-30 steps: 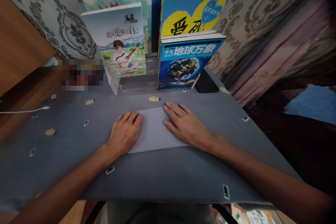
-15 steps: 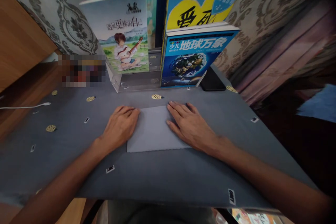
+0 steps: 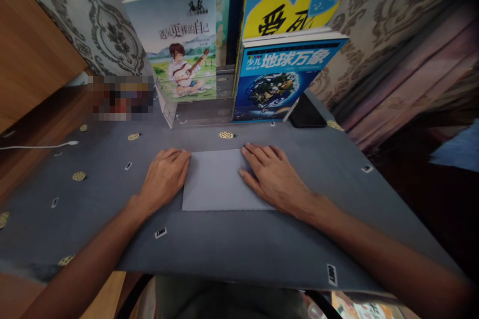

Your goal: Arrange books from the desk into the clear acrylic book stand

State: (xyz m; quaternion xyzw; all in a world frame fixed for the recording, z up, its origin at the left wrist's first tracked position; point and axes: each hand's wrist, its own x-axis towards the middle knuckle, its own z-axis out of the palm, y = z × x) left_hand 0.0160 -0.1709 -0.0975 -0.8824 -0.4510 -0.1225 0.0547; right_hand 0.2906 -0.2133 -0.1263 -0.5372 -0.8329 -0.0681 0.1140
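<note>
A pale sheet of paper [image 3: 213,179] lies flat on the grey tablecloth, its near edge slightly ragged. At its upper left corner is my left hand [image 3: 166,172], fingers curled and pressed together on the paper's edge; the fingertips are partly hidden. My right hand [image 3: 275,174] rests palm down over the right part of the sheet, with fingers stretched out and the thumb spread apart. The sheet's right end is covered by that hand.
Beyond the paper, a book with a guitar player [image 3: 187,55] and a blue globe book [image 3: 277,84] stand in a clear holder [image 3: 202,113]. A black phone [image 3: 309,112] lies right of them. A white cable [image 3: 45,147] crosses the left side of the patterned tablecloth [image 3: 239,244].
My left hand has shifted slightly left, uncovering more of the paper's left side. My right hand stays on the sheet. The whole view has tilted a little.
</note>
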